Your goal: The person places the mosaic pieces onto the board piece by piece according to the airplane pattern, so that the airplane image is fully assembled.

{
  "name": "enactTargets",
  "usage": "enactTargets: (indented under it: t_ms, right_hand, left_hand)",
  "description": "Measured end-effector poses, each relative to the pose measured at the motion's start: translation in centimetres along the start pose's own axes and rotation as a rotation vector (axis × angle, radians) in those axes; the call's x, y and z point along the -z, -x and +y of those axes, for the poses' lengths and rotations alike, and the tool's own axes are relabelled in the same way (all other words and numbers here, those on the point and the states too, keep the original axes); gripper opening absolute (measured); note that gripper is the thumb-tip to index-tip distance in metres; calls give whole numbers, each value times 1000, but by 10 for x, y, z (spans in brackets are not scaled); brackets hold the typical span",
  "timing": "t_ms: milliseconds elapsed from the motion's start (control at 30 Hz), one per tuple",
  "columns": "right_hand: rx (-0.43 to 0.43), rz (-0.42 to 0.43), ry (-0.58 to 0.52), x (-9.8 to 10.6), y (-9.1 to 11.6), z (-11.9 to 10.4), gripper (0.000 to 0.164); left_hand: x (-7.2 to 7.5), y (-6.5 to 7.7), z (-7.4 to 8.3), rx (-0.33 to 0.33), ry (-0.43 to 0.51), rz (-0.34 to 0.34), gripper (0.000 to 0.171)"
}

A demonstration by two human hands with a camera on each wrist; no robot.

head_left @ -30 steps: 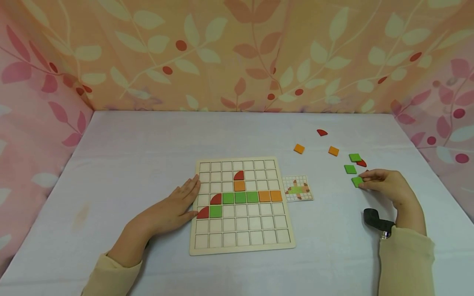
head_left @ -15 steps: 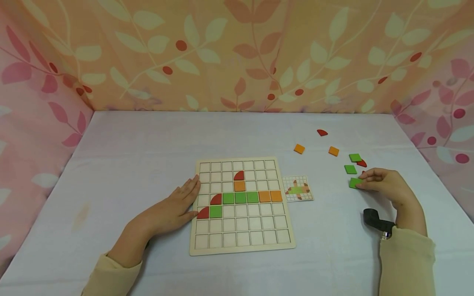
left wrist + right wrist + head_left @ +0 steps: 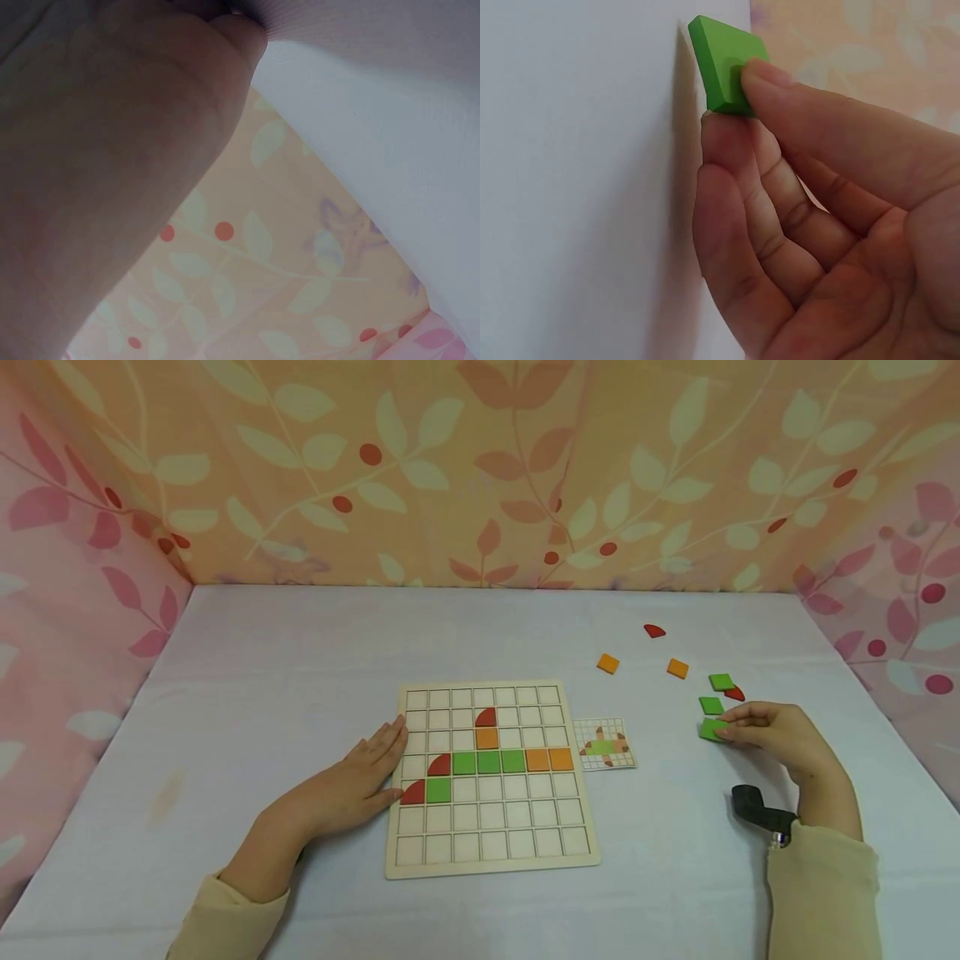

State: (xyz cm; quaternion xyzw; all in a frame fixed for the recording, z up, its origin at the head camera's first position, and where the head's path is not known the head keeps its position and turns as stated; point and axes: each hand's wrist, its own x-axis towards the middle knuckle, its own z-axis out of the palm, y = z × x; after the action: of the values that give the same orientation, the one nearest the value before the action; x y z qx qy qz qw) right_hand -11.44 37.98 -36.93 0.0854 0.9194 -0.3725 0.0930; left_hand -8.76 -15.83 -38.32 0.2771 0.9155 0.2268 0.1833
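Observation:
Between thumb and fingers, my right hand [image 3: 776, 739] pinches a green square tile [image 3: 727, 64]; the right wrist view shows the thumb on its face. On the cream grid board [image 3: 487, 866], red quarter-round, green and orange tiles fill several cells. My left hand [image 3: 348, 785] lies with straight fingers along the board's left edge, the fingertips and thumb touching it. Mostly wrist and the heel of that hand [image 3: 142, 112] show in the left wrist view, its fingers hidden. Just behind the right hand lie two loose green tiles, one [image 3: 711, 705] nearer and one [image 3: 722, 682] farther.
A small printed pattern card [image 3: 603, 745] lies against the board's right edge. Farther back are two orange tiles [image 3: 608, 663], a red quarter-round piece [image 3: 655, 631] and another red piece [image 3: 737, 693] partly under a green tile. A black wrist mount [image 3: 761, 810] sticks out from the right sleeve.
The green tile in my right hand has shifted slightly left, and more of it shows. My left hand has stayed on the board's edge.

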Motion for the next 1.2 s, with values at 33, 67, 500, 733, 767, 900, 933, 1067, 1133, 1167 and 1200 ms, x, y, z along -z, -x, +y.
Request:
enactTargets:
  t_ms: [33,67,500,733,767,900,933,1067,1133,1167,1200]
  right_hand:
    - [0,-1,6,0,0,-1,45]
    - [-2,0,13,-1,0,-2,47]
    - [110,29,-63,-12,0,-22,31]
    - [104,7,-39,-17,1,-39,42]
    - [105,3,-43,-17,2,-41,42]
    - [126,-14,-78,-19,4,-48,39]
    - [133,-17,-86,-20,4,-49,39]
    - [147,-28,-106,-22,6,-54,37]
    - [153,-25,-110,-22,7,-56,37]
    - [157,-23,-112,-23,7,-57,37]
    - [161,-21,-113,-23,8,-59,37]
  left_hand:
    - [0,0,0,-2,1,2,71]
    - [0,0,0,-3,0,3,71]
    - [-1,0,0,-5,2,4,71]
    - [-1,0,-1,-3,-3,6,71]
    - [-1,0,-1,-3,-3,6,71]
    - [0,0,0,-2,-4,6,71]
    - [0,0,0,-3,-3,5,71]
    - [0,1,0,-4,3,1,71]
    - [0,1,0,-5,5,0,71]
    - [0,1,0,-6,5,1,71]
    - [0,1,0,-7,5,2,71]
